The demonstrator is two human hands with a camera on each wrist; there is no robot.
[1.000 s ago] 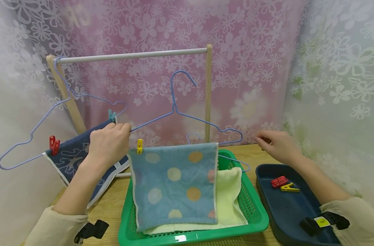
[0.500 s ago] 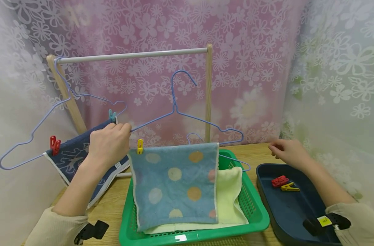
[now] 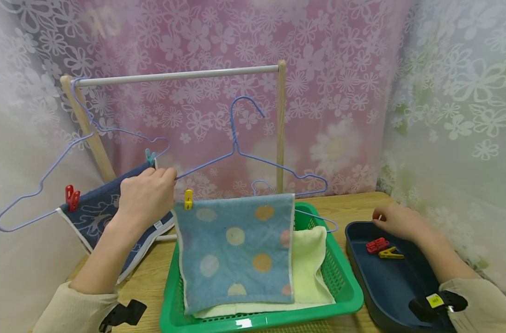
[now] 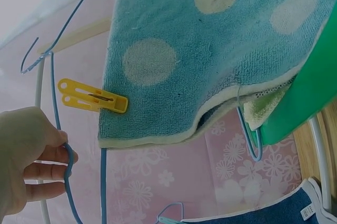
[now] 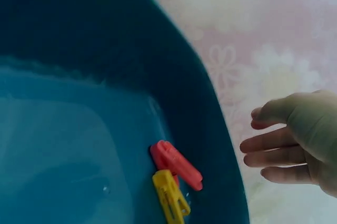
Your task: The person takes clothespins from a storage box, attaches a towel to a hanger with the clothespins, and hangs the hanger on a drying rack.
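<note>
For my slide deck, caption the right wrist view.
Right hand near the rim of a blue tub holding red and yellow clothespins.

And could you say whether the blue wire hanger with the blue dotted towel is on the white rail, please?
Off: the blue wire hanger has its hook free below the white rail, and the left hand grips it.

On a periwinkle hanger we see a dusty-blue towel with white, cream, orange and pink spots. The cloth in the green basket is plain pale yellow. By the left edge of the light-brown worktop we see a navy towel with pale outlines; near the dark-blue tray's far left corner, red and yellow pegs.
</note>
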